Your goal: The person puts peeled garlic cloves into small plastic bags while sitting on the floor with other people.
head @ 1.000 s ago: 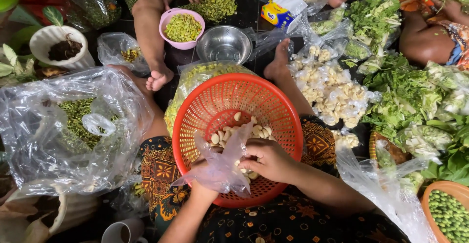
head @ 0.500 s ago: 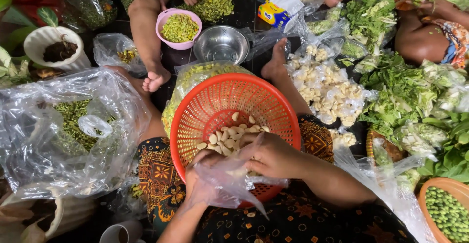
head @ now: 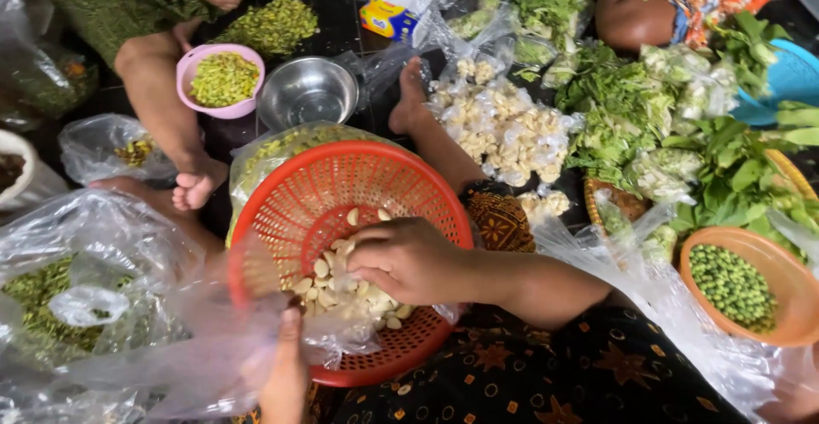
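A round red-orange plastic basket (head: 281,202) rests on my lap with a heap of pale peeled cloves (head: 317,269) at its bottom. My right hand (head: 409,258) reaches into the basket from the right, its fingers curled down over a handful of the cloves. At the near left rim my left hand (head: 286,364) pinches a thin clear plastic bag (head: 230,351), which drapes over the rim and touches the cloves. Only the fingers of the left hand show.
Another person's leg and foot (head: 198,187) lie by a pink bowl of green beans (head: 223,78) and a steel bowl (head: 309,91). Bagged white pieces (head: 503,134), leafy greens (head: 665,108) and an orange bowl of peas (head: 742,283) fill the right. A big clear bag (head: 68,304) lies left.
My right hand has dropped from the bag's mouth into the basket and closed over the cloves. The bag has sunk to the near left rim with my left hand.
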